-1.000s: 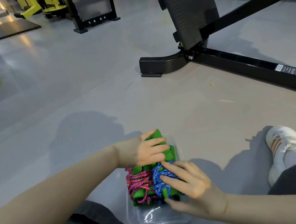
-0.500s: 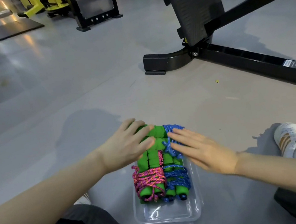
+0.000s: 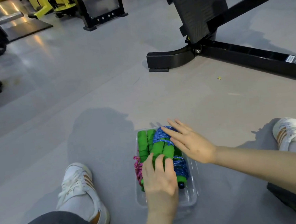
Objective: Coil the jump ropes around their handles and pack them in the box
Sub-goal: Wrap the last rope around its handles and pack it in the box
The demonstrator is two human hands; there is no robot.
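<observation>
Two green-handled jump ropes (image 3: 165,148), pink and blue cords, in clear box (image 3: 193,197), left hand (image 3: 160,182), right hand (image 3: 190,142) resting open on top.

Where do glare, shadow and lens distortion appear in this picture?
Head view: warm glare streaks on the floor at upper left; a soft shadow lies beyond the box; wide-angle distortion stretches the picture's edges; left hand and right hand look sharp.
</observation>
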